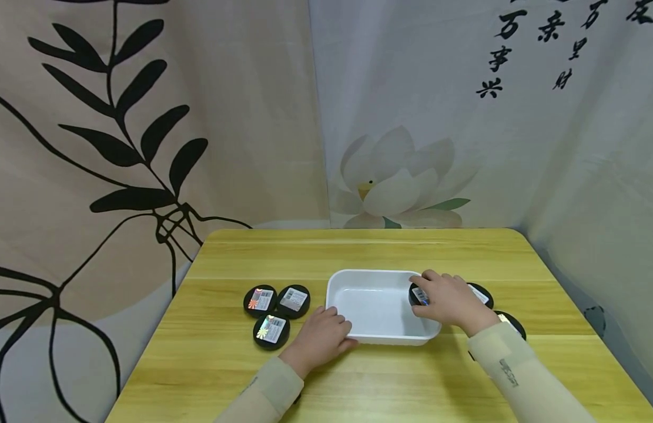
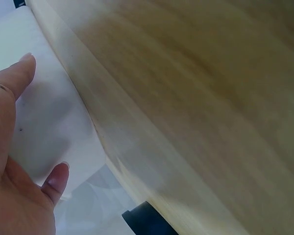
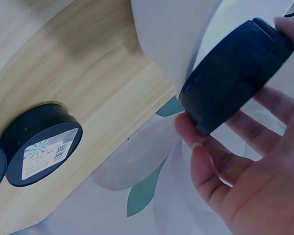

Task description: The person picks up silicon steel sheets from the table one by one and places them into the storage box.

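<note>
Gripping black tin (image 1: 419,295), right hand (image 1: 449,301) over tray (image 1: 376,335).

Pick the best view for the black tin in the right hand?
Right wrist view: the black tin fills the frame, pinched by the right hand against the white tray. Head view shows only a sliver of it under the fingers at the tray's rim. Left wrist view doesn't show it.

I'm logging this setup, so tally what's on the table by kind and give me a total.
Black round tins: 6, three left of the tray, two to its right, one held at the tray's right rim by the right hand.
White tray: 1, with the left hand at its near left corner.
Total: 7
</note>
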Motion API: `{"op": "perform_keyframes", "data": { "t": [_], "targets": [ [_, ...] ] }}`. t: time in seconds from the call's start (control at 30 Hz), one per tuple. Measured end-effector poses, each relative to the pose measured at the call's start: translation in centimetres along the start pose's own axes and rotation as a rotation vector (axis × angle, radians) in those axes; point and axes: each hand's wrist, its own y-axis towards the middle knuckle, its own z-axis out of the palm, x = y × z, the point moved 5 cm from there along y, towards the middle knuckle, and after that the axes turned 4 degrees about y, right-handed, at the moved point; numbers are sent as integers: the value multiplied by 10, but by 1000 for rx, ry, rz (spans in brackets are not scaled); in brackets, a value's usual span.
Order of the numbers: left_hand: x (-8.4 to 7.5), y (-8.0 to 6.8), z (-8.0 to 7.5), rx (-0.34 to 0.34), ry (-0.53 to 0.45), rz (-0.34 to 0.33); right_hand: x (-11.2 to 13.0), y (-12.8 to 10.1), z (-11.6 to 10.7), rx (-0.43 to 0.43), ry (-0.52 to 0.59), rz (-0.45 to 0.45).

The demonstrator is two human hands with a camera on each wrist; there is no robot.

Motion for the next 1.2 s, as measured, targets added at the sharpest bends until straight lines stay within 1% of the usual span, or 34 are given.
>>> {"op": "perform_keyframes", "data": {
  "t": [0.2,0.47,0.67,0.87,1.2],
  "targets": [
    [0,0,-3,11,-2,-3,6,7,-1,0,-9,-21],
    [1,2,-5,34,9,-12,11,16,-1,-26,-3,-48],
    [1,1,-3,32,8,-5,17,18,0,-14,-10,-62],
    [0,1,-1,15,18,1,22,22,1,-7,11,-71],
    [0,1,-4,35,21,-5,28,30,3,-9,28,-72]
  ]
}}
